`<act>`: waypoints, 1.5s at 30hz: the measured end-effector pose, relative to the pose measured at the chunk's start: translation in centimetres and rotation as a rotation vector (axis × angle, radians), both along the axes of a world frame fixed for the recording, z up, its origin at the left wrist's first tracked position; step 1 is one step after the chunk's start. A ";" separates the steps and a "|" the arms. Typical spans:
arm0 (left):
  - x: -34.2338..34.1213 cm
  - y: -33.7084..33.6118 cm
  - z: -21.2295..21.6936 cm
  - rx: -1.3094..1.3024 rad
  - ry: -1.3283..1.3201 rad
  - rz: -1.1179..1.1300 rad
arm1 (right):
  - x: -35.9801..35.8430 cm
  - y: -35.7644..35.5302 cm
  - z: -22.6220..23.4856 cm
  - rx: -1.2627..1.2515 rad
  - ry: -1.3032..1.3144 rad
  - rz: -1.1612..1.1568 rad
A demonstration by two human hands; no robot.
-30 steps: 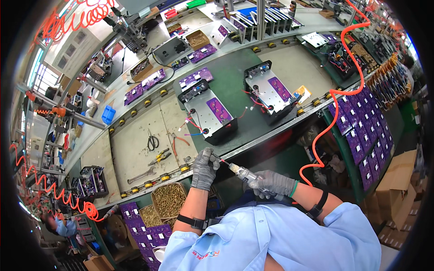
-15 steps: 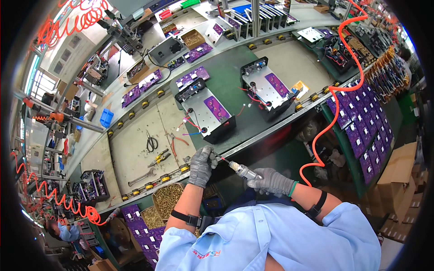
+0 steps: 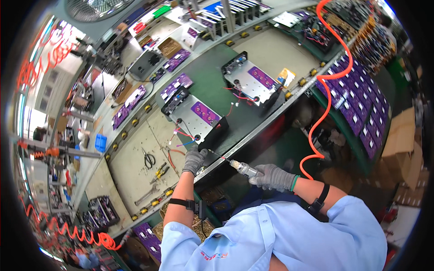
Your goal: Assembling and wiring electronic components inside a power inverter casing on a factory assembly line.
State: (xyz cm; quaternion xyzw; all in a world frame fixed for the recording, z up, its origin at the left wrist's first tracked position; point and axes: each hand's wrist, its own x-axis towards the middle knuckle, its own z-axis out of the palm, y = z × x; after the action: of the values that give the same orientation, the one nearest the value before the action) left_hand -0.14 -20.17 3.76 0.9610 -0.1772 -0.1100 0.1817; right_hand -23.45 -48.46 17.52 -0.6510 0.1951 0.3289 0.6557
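My right hand (image 3: 274, 177), in a grey knit glove, is wrapped around a screwdriver with a clear, air-tool-like body (image 3: 245, 169). Its thin bit points up and left to the near edge of a metal chassis (image 3: 197, 121). At that chassis's near corner is my gloved left hand (image 3: 194, 161), its fingers curled together; whatever they pinch is too small to make out. The chassis has a silver top, black sides, a purple circuit board (image 3: 205, 112) and red and blue loose wires. A similar chassis (image 3: 251, 79) lies farther right on the same green mat.
Scissors (image 3: 148, 159), yellow-handled pliers (image 3: 160, 172) and a wrench (image 3: 146, 194) lie on the bench to the left. A coiled orange air hose (image 3: 326, 108) hangs at the right. Purple boards (image 3: 361, 106) cover a sloping green panel. Metal rails (image 3: 271, 115) edge the bench.
My left hand has moved from the screwdriver's tip to the near corner of the left chassis. The right hand still grips the screwdriver. The whole view has shifted and tilted a little.
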 end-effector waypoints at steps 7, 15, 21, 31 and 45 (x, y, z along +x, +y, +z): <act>0.0 0.7 2.2 -0.659 0.496 0.285 | 0.0 -0.4 -1.1 -0.002 0.066 -0.035; 1.0 -2.7 4.2 -0.714 0.645 0.492 | 1.4 1.9 -1.8 0.054 0.034 -0.063; 0.5 -2.7 2.7 -0.869 0.632 0.495 | 1.4 2.3 -1.6 0.049 0.051 -0.058; 0.3 -2.6 2.5 -0.952 0.648 0.562 | 1.4 2.4 -2.5 0.048 0.050 -0.027; 0.4 -2.2 2.8 -0.967 0.708 0.512 | 1.4 3.7 -2.5 0.155 0.106 -0.085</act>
State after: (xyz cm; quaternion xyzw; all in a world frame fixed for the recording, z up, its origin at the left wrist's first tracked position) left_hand 0.24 -22.41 6.59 0.6884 0.0983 -0.2809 0.6614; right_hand -22.08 -44.79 15.06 -0.5712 0.2310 0.3490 0.7061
